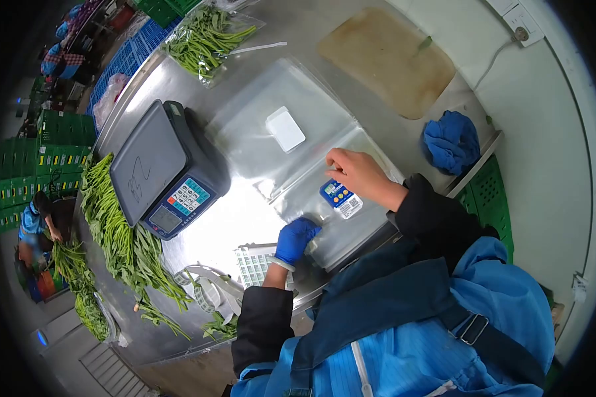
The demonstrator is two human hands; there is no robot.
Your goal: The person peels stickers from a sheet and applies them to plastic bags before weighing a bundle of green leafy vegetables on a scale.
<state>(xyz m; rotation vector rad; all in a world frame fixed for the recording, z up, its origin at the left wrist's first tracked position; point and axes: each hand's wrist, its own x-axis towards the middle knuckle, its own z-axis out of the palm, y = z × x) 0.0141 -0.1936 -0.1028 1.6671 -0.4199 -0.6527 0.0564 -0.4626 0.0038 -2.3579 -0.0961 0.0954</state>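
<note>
A stack of clear plastic bags (338, 245) lies flat on the metal table in front of me. The bag on top carries a blue and white printed label (342, 198). My left hand (295, 239), in a blue glove, is closed at the left edge of this bag, its fingertips on the plastic. My bare right hand (359, 173) is above the bag, just beyond the label. Its fingers are curled together, and what they hold, if anything, is hidden. Under my left wrist is a sheet of small green and white stickers (253, 266).
A grey weighing scale (153, 165) stands left, beside piled leafy green stems (122, 231). A bagged bunch of greens (208, 41) lies at the back. A brown board (387, 59) and a blue cloth (451, 141) are to the right. A co-worker (33, 225) handles greens far left.
</note>
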